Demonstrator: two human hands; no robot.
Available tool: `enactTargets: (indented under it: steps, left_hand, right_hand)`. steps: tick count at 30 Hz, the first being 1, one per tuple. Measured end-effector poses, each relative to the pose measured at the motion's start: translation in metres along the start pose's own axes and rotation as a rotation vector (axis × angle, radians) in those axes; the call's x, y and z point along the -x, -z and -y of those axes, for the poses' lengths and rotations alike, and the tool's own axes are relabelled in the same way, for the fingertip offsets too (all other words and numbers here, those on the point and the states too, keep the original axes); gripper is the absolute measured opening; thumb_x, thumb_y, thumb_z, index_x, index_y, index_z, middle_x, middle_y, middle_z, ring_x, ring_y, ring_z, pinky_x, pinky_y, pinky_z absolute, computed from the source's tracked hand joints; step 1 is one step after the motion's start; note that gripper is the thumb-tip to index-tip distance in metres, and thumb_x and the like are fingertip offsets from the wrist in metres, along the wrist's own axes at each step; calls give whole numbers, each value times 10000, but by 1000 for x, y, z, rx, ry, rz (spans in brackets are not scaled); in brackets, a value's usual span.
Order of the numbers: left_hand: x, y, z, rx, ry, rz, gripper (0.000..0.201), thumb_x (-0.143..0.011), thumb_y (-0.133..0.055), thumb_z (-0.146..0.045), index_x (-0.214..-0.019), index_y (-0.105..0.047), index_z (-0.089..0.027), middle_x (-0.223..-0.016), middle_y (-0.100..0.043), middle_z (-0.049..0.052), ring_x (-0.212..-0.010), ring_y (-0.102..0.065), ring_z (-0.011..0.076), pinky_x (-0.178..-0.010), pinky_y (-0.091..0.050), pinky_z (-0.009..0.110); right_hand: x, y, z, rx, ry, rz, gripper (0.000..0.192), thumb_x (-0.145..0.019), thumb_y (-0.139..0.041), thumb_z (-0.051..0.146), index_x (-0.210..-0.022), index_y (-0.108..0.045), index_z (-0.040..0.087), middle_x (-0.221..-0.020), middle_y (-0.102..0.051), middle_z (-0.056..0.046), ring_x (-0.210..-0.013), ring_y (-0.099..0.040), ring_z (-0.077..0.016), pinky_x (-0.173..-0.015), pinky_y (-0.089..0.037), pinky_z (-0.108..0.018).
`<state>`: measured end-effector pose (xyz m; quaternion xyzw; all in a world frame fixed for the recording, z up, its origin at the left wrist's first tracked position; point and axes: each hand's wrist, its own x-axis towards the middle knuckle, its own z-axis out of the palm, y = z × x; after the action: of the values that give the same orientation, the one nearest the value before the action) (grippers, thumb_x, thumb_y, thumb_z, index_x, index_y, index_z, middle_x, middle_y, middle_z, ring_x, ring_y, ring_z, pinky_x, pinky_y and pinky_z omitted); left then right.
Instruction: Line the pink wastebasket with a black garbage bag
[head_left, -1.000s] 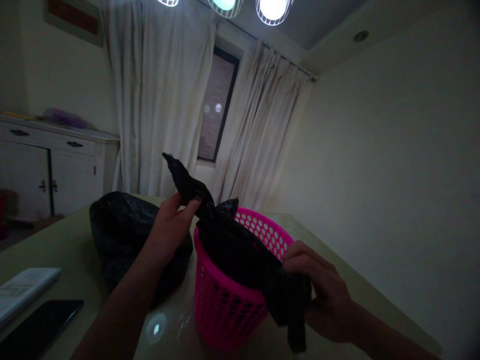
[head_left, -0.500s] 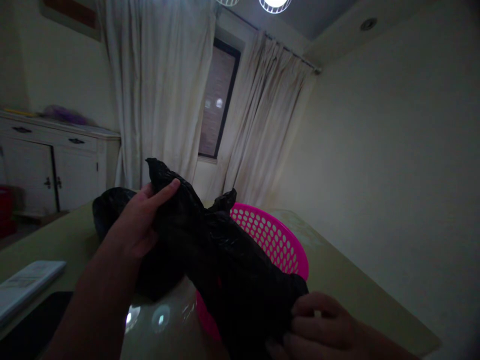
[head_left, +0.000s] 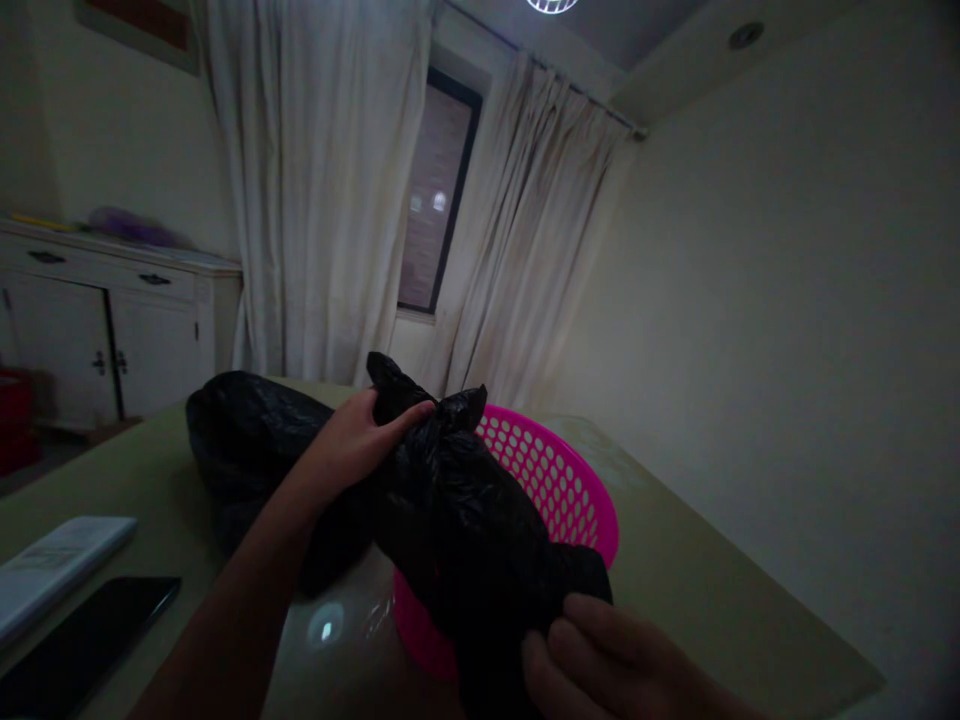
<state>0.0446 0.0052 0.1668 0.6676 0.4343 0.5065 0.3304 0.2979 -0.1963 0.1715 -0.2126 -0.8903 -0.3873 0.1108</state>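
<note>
One pink perforated basket (head_left: 559,480) stands on the table (head_left: 697,590) at lower centre of the frame. A black plastic bag (head_left: 465,520) lies draped over its near rim; whether anything is inside the basket cannot be told. The left hand (head_left: 356,450) pinches the bag's upper end between thumb and fingers, just left of the basket. The right hand (head_left: 600,665), at the bottom edge, is closed on the bag's lower end. A second black bag (head_left: 247,440), bulging and full, rests on the table behind the left forearm. At lower left lie one dark phone (head_left: 82,640) and one white flat object (head_left: 56,570). A white cabinet (head_left: 105,320) stands at left.
</note>
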Motion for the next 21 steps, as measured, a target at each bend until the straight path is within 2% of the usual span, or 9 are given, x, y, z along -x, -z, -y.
enactTargets:
  steps: [3,5,6,8,11,15,18,21]
  left_hand:
    - [-6,-11,9,-19,-49,-30,651,-761,-822,-745,-1087,-762,-185,-1051,-828,123,-1011,-776,368,-856,-592,421]
    - [-8,-15,12,56,-43,-15,680,-763,-831,-732,-1147,-730,-181,-1105,-820,125,-1063,-769,362,-910,-590,428]
    - [-8,-16,13,110,-24,3,680,-769,-834,-726,-1163,-721,-183,-1117,-819,120,-1073,-769,354,-917,-594,421]
    - [-7,-18,15,245,43,46,664,-791,-831,-717,-1192,-715,-202,-1117,-825,101,-1066,-779,333,-896,-609,396]
    - [-5,-19,15,473,183,128,601,-854,-795,-699,-1227,-721,-234,-1057,-838,75,-1003,-800,306,-811,-636,364]
    - [-5,-22,17,635,296,167,536,-839,-861,-606,-1208,-737,-238,-967,-841,67,-857,-809,282,-697,-644,342]
    - [-8,-25,24,659,299,167,520,-823,-896,-552,-1206,-752,-233,-1020,-848,76,-882,-812,270,-732,-652,334]
    - [-13,-28,31,686,309,181,512,-824,-898,-536,-1206,-768,-221,-1078,-849,86,-953,-814,264,-808,-650,326]
  right_hand:
    - [-9,-11,1,147,68,-32,249,-1060,-583,156,-1139,-762,312,-1119,-779,83,-975,-634,-133,-906,-575,-269]
    - [-15,-21,1,170,41,-40,342,-1108,-500,215,-1319,-716,375,-1292,-747,106,-1108,-621,-148,-928,-581,-294]
    - [-17,-24,1,178,17,-44,379,-1121,-456,217,-1366,-703,365,-1364,-723,102,-1151,-611,-154,-943,-583,-298]
    - [-20,-27,0,172,-8,-56,417,-1121,-396,181,-1347,-734,276,-1426,-704,56,-1181,-612,-164,-986,-581,-297]
    - [-20,-20,-5,113,-4,-63,386,-1102,-413,135,-1202,-785,161,-1345,-753,-41,-1144,-663,-179,-1039,-577,-307]
    - [-16,3,-19,-31,4,-71,332,-1110,-454,151,-1126,-785,178,-1245,-798,-49,-1086,-731,-179,-1012,-595,-322]
    - [-3,11,-35,-90,-50,-143,314,-1109,-438,159,-1058,-747,178,-1159,-820,-61,-1053,-755,-198,-989,-591,-357]
    - [24,6,-56,-20,-79,-224,285,-1119,-466,246,-956,-689,170,-1031,-815,-103,-982,-755,-221,-945,-589,-386]
